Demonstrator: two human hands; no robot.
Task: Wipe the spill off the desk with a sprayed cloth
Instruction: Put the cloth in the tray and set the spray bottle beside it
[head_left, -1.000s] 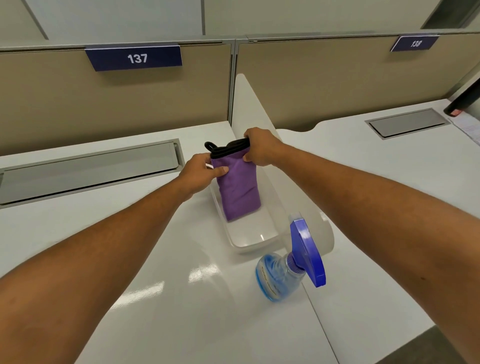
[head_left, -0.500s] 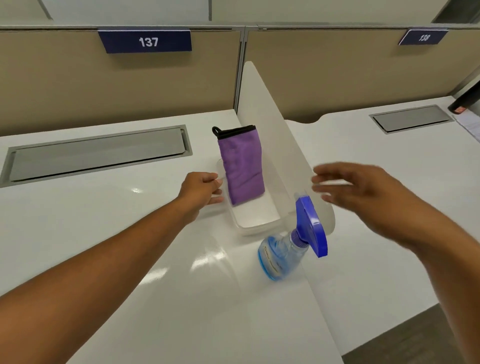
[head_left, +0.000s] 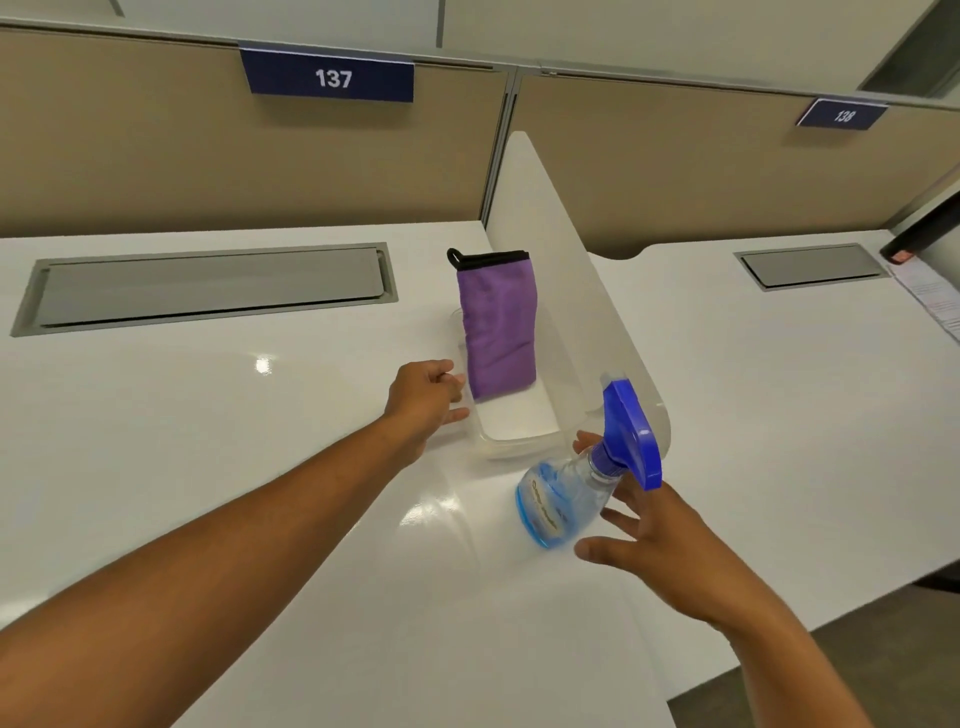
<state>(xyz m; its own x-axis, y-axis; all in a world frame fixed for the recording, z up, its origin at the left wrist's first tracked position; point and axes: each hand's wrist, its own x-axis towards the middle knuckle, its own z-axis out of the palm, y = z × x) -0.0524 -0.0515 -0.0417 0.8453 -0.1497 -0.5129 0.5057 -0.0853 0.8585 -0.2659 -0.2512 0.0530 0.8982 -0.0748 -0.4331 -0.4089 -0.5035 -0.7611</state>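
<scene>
Head view, near to far. Nearest, at lower right, the right hand (head_left: 657, 540) reaches in with its fingers (head_left: 618, 519) spread open around the lower body of the spray bottle (head_left: 558, 493); the thumb lies below the bottle and one fingertip shows past its neck, but whether the hand touches the bottle cannot be told. The bottle is clear, holds blue liquid, carries a blue trigger head (head_left: 631, 441), and stands on the white worktop (head_left: 208, 467) just beside the near end of the white divider panel (head_left: 550, 249).

From lower left, the left forearm crosses the worktop to the left hand (head_left: 423, 397), whose loosely curled fingers rest against the left rim of a translucent plastic tray (head_left: 511, 444), enclosing nothing.

In the tray the folded purple cloth (head_left: 496, 332), edged in black with a small black loop at its upper left corner, stands upright in the far half, leaning toward the divider; the tray's near half lies bare. The tray sits between the left hand and the divider, just beyond the bottle.

Farther back, a grey cable hatch (head_left: 208, 286) is set into the worktop. Behind it rises the beige partition wall, bearing a blue label "137" (head_left: 332, 78); right of the divider, a second label reads "138" (head_left: 841, 115) above another hatch (head_left: 810, 266).
</scene>
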